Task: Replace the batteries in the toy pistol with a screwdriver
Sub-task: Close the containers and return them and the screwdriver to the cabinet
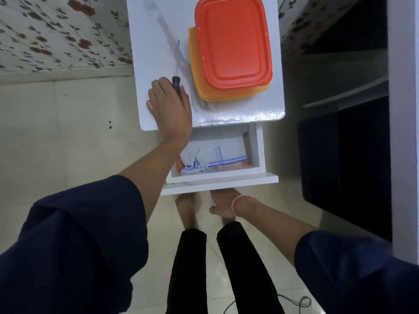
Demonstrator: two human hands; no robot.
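Screwdriver [178, 62] lies on the surface [156, 30] beside a red-lidded box [233, 39], left hand [170, 105] curled round its handle, while the right hand [223, 206] sits under the open drawer [258, 150], its grip impossible to tell.

This is a room in a home, as shown by stacked plastic food boxes [233, 41] on a small white counter [156, 26], folded cloths [217, 155] in its open drawer [259, 152], and bare feet [186, 207] on pale floor tiles [68, 137].

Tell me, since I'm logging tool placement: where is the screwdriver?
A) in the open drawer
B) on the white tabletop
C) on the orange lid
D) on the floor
B: the screwdriver lies on the white tabletop beside the orange boxes, left hand on its handle.
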